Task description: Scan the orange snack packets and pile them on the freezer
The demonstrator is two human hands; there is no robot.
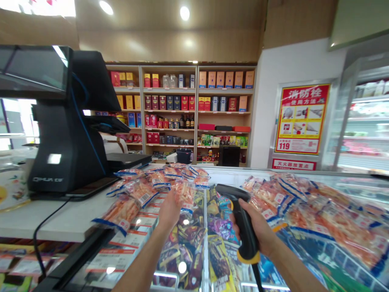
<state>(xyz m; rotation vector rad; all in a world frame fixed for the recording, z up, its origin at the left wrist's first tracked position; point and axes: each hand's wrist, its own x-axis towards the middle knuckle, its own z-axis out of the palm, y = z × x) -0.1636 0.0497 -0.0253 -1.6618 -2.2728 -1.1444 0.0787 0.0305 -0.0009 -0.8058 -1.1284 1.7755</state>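
My right hand [259, 224] is wrapped around a black and yellow barcode scanner [244, 232], its cable hanging down and its head tilted toward the left. In my left hand [170, 209] is a clear packet of orange-pink food [186, 194] with a blue edge and a white barcode label. The fingers on it are partly hidden behind the hand. Similar packets lie piled at the left [141, 192] and on the right [273, 198]. Both hands are over a glass-topped freezer [206, 239], through which colourful ice cream wrappers show.
A black checkout terminal [67, 134] stands on the white counter [54, 221] at the left, its cable [45, 221] hanging over the edge. Price labels [109, 259] line the freezer's left side. Shelves of boxes [170, 109] and a red fire-hydrant sign [302, 119] are beyond.
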